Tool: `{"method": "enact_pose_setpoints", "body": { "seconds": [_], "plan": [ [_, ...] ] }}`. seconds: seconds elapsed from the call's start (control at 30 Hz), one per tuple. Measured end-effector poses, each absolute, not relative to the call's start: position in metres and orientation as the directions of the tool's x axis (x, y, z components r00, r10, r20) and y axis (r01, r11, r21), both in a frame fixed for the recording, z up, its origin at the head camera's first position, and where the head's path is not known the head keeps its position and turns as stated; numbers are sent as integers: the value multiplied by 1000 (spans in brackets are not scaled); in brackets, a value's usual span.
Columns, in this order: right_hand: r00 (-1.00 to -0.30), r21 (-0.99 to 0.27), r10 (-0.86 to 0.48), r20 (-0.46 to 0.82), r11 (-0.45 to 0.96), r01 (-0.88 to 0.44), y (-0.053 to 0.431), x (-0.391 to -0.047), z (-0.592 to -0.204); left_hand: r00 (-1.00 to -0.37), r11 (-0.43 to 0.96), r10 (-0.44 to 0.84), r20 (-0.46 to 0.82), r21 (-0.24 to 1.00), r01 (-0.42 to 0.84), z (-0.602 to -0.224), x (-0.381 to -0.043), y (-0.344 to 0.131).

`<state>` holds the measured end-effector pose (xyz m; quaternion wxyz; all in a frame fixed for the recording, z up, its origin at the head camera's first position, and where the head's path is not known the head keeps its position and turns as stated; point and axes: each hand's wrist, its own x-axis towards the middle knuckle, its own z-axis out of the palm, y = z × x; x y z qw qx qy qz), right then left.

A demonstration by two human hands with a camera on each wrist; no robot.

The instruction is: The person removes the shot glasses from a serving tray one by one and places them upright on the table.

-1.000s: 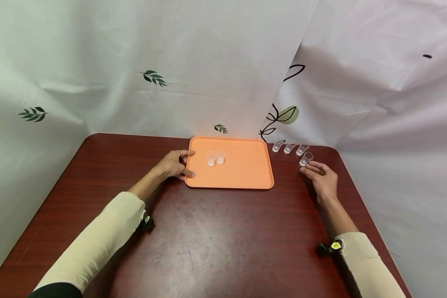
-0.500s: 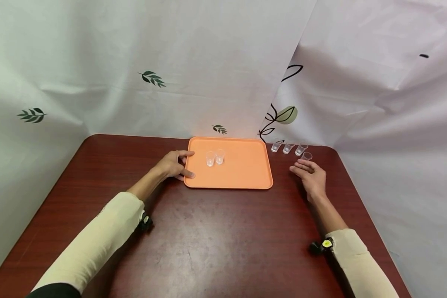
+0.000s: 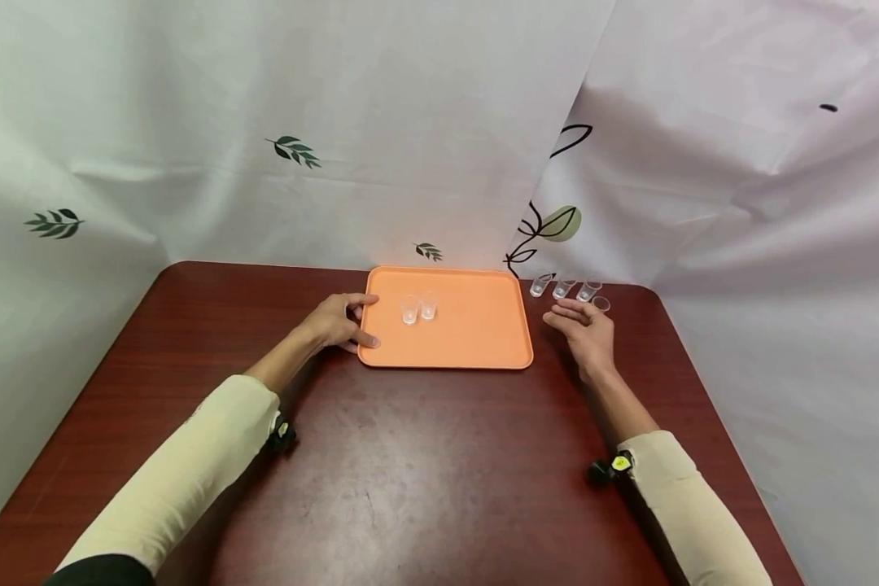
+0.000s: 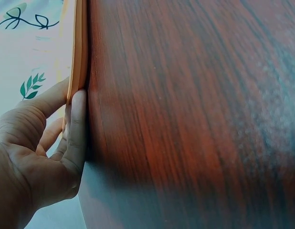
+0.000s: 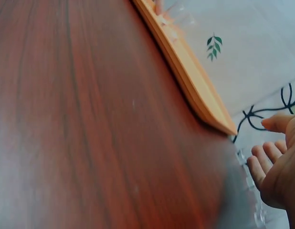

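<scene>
My left hand (image 3: 337, 321) grips the left short edge of an orange tray (image 3: 476, 325), and the left wrist view shows the tray's rim (image 4: 79, 52) pinched between thumb and fingers. Side by side on the left half of the tray stand two small clear cups, a left cup (image 3: 409, 312) and a right cup (image 3: 428, 308). To the tray's right, my right hand (image 3: 588, 335) hovers with nothing in it. In the right wrist view its thumb and fingers (image 5: 262, 157) are apart. Behind it are several more clear cups (image 3: 540, 283); the nearest cup (image 3: 602, 303) is partly hidden by the hand.
Tray and cups stand at the back of a dark red-brown wooden table (image 3: 425, 464). A pale curtain (image 3: 381, 122) with leaf prints hangs right behind the table's back edge and along its sides.
My right hand has left the nearest cup on the right and moved left, toward the tray. The left hand keeps its grip on the tray. The view has shifted slightly.
</scene>
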<state>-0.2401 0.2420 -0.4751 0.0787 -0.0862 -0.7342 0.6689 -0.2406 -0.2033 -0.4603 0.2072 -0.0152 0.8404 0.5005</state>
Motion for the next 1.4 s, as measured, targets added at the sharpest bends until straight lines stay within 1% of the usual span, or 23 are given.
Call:
{"method": "enact_pose_setpoints", "body": {
  "seconds": [0.4, 0.63, 0.9, 1.4],
  "plan": [
    [-992, -997, 126, 7, 79, 3, 196, -250, -474, -917, 488, 179, -356, 842, -232, -461, -241, -202],
    [-999, -998, 52, -12, 55, 14, 176, -252, -478, -917, 488, 181, -356, 842, -231, -461, -242, -203],
    [-1000, -992, -15, -16, 121, 14, 153, -250, -478, -917, 487, 172, -361, 840, -239, -462, -241, -203],
    [-996, -990, -84, -31, 140, 19, 113, -251, -484, -917, 482, 191, -350, 847, -224, -463, -241, -205]
  ]
}}
